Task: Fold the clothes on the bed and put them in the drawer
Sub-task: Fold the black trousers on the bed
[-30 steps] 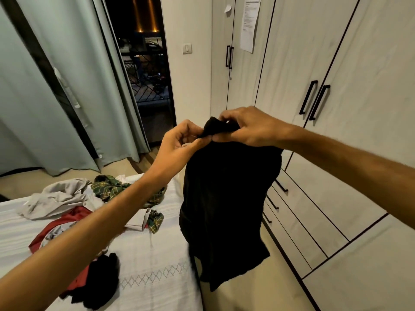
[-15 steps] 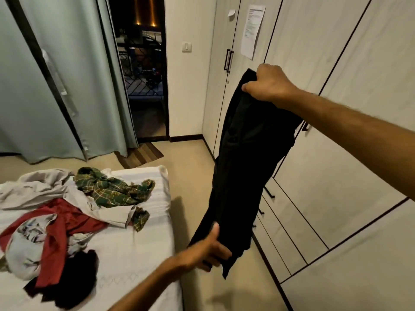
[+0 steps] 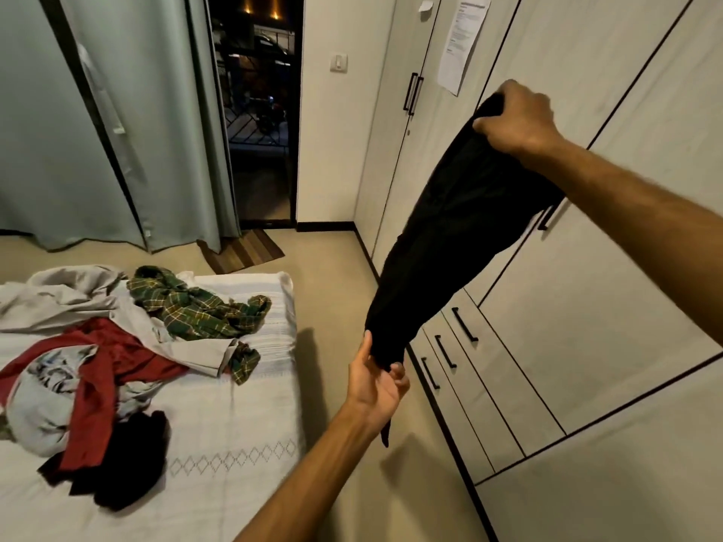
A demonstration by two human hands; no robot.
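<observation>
The black garment hangs in the air between bed and wardrobe, stretched on a slant from high right to low left. The right hand is clenched on its top end up by the wardrobe doors, and the left hand pinches the bottom end, thumb on one side and fingers curled under, with a thin strip of cloth dangling below the palm. The two hands are well apart, the cloth pulled long and narrow between them, so it looks already doubled lengthwise. I'd judge this to be the middle of folding one piece: the next move would be to bring the low end up to meet the high end, halving it, and that calls for keeping both grips firm so the layers don't slide apart. It could be done in the air or laid down on the bed. The drawers sit low in the wardrobe just beside the left hand, all closed as far as I can see, so one will have to be pulled open by its dark handle, which means freeing a hand first. On the bed, unfolded, lie a green checked shirt, a pale grey garment, a red one, a printed grey piece and a dark heap near the front. Most of the job, then, is yet to do.
</observation>
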